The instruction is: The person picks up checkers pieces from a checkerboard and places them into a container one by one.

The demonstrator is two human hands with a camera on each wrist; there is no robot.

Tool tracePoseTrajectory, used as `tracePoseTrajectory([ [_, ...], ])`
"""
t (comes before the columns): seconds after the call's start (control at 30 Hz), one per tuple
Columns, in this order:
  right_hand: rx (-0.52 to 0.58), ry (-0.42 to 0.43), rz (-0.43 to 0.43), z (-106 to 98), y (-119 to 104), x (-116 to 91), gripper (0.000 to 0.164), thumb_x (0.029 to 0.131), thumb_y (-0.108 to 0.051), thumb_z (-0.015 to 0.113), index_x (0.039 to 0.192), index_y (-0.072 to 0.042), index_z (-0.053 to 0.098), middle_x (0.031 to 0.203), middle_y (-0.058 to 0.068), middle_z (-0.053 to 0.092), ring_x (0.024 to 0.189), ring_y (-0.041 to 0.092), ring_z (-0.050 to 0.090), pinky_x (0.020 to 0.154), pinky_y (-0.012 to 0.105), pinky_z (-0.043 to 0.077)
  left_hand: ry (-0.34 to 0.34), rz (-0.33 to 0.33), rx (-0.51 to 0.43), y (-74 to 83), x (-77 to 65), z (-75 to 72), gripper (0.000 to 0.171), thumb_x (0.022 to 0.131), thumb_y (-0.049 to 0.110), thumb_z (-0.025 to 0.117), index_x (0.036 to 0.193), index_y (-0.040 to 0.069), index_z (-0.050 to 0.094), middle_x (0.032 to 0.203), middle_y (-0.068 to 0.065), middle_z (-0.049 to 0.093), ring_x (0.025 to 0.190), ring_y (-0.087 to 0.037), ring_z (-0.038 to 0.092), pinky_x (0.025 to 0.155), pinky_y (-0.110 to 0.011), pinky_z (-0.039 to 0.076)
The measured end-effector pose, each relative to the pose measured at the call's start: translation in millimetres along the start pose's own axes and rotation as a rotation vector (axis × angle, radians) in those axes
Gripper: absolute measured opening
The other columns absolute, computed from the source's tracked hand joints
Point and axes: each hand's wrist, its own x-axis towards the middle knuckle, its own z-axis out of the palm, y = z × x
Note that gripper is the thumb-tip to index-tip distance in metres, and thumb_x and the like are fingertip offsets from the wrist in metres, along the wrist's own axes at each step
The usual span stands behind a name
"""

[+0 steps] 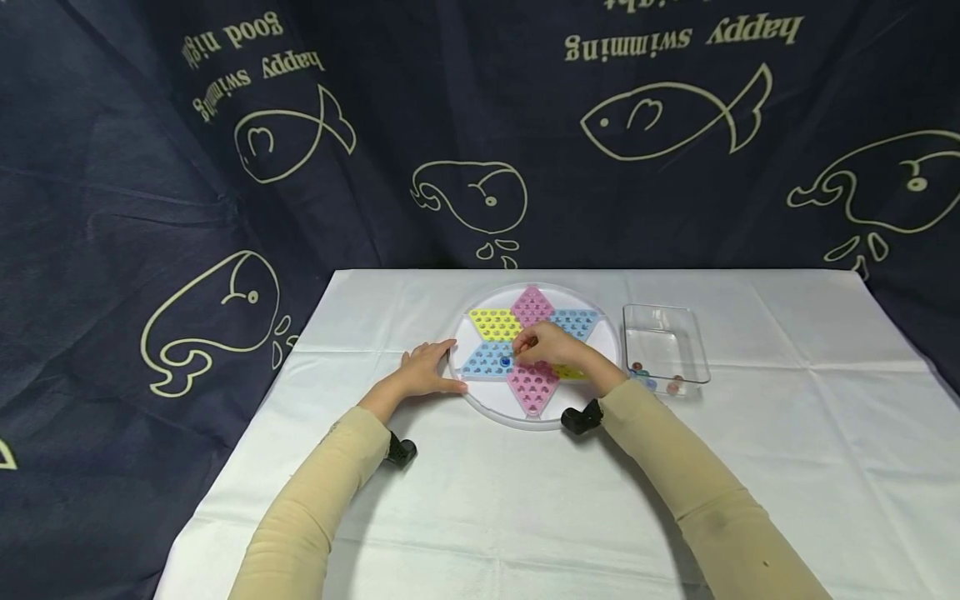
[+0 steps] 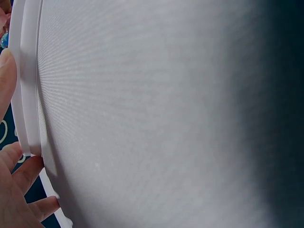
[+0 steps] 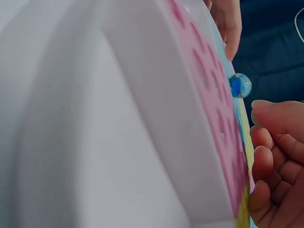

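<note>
A round white Chinese checkers board with a pink, yellow and blue star of holes lies on the table. My left hand rests at its left rim, thumb and fingers spread and fairly straight along the edge. One clear marble with a blue core sits in the left blue section. Just right of that marble, my right hand is over the middle of the star with its fingers curled in. Whether a marble is between those fingers I cannot tell. The right wrist view shows the thumb tip close to the marble on the board.
Right of the board stands a clear plastic box, with several coloured marbles at its near left side. A white cloth covers the table. Behind hangs a dark blue curtain with fish drawings.
</note>
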Motion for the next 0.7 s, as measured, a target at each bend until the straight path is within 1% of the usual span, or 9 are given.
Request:
tracePoseTrajectory([
  [0.17,-0.004,0.023,-0.010,-9.4,-0.6,-6.8,0.015,0.081,-0.008,0.065,0.094,0.000,0.064,0.086,0.006,0.061,0.071,0.013,0.050,0.064,0.022,0.045,0.001,0.005,0.001,0.4,-0.1,-0.1,0.093,0.073,0.049,0.071,0.145,0.012,0.026,0.148,-0.013,0.029,0.137,-0.041,0.016,0.106,-0.063,0.007],
  [0.3,-0.023,0.045,-0.019,-19.8,-0.5,-12.2,0.019,0.082,-0.010,0.065,0.098,0.001,0.064,0.086,0.007,0.060,0.075,0.014,0.051,0.065,0.023,0.045,0.006,0.010,-0.004,0.7,-0.6,-0.3,0.094,0.072,0.049,0.071,0.145,0.011,0.026,0.148,-0.014,0.029,0.136,-0.041,0.016,0.106,-0.064,0.008],
  [0.47,-0.049,0.081,-0.049,-36.7,-0.3,-19.9,0.022,0.082,-0.010,0.064,0.101,0.002,0.064,0.090,0.008,0.060,0.081,0.018,0.051,0.068,0.025,0.044,0.002,0.012,-0.012,1.3,-1.5,-0.9,0.095,0.072,0.050,0.071,0.145,0.011,0.025,0.148,-0.014,0.029,0.136,-0.041,0.016,0.106,-0.064,0.007],
  [0.57,-0.038,0.099,-0.045,-47.7,1.1,-24.3,0.024,0.083,-0.011,0.063,0.103,0.002,0.064,0.094,0.008,0.061,0.084,0.019,0.051,0.070,0.028,0.045,-0.001,0.011,-0.014,1.3,-1.8,-0.9,0.095,0.072,0.050,0.071,0.145,0.011,0.025,0.148,-0.014,0.028,0.136,-0.041,0.015,0.106,-0.064,0.007],
  [0.7,-0.037,0.125,-0.039,-61.5,4.3,-30.3,0.027,0.085,-0.013,0.063,0.107,0.003,0.063,0.097,0.010,0.061,0.085,0.021,0.051,0.072,0.032,0.046,0.000,0.013,-0.014,1.1,-1.5,-0.4,0.094,0.072,0.050,0.071,0.145,0.011,0.025,0.148,-0.014,0.029,0.137,-0.041,0.016,0.106,-0.064,0.008],
])
